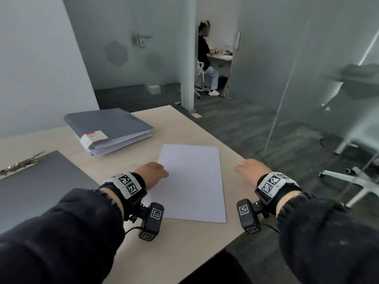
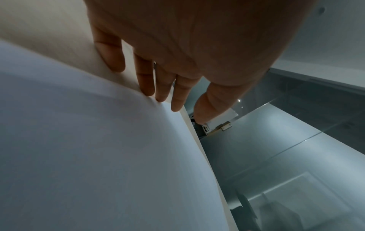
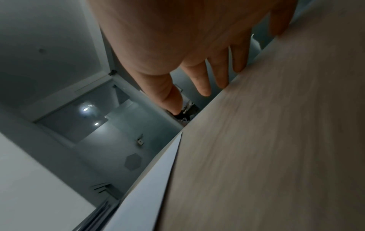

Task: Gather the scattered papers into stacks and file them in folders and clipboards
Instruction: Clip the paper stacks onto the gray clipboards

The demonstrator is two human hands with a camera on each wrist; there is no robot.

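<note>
Both hands released: left hand [image 1: 152, 173] fingertips touching the white paper stack [image 1: 190, 183] on the pale wooden bench [image 1: 184, 240], right hand [image 1: 251, 171] beside it. Squaring underway; next, lift into the grey folders [image 1: 108, 128].

Label [image 1: 94, 137] on grey folder [image 1: 108, 125]: print too small, unreadable

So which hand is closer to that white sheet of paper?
Left. The left hand rests its fingers on the white sheet's left edge; the right hand is off to the sheet's right, on the bare table.
</note>
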